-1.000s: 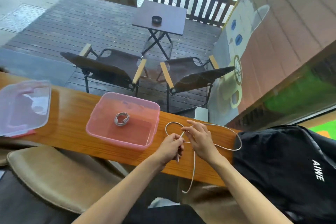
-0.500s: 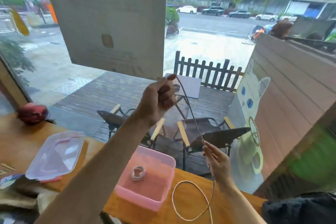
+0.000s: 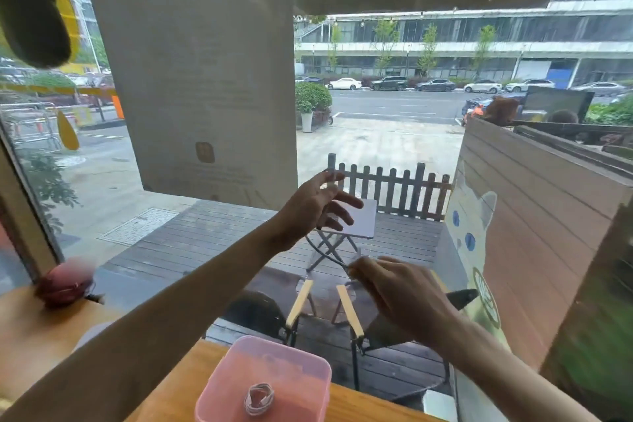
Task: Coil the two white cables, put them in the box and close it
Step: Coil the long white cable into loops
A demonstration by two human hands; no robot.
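Both my hands are raised in front of the window, above the counter. My left hand [image 3: 317, 207] is higher, with thumb up and fingers loosely spread. A thin white cable [image 3: 323, 258], dark against the light, curves from under its lower fingers down to my right hand [image 3: 400, 291], which pinches it at the fingertips. The rest of this cable is hidden. Below, the open pink box [image 3: 274, 344] stands on the wooden counter [image 3: 41, 329], with the other white cable [image 3: 258, 399] coiled inside it.
A blurred red object [image 3: 63, 284] lies at the counter's far left by the window frame. The window glass is close behind my hands. A pale shape [image 3: 87, 332], possibly the box lid, shows behind my left forearm.
My view tilted up from the counter to the window. My left hand lifted the cable high and has come lower with fingers spread. My right hand rose and moved closer to it.
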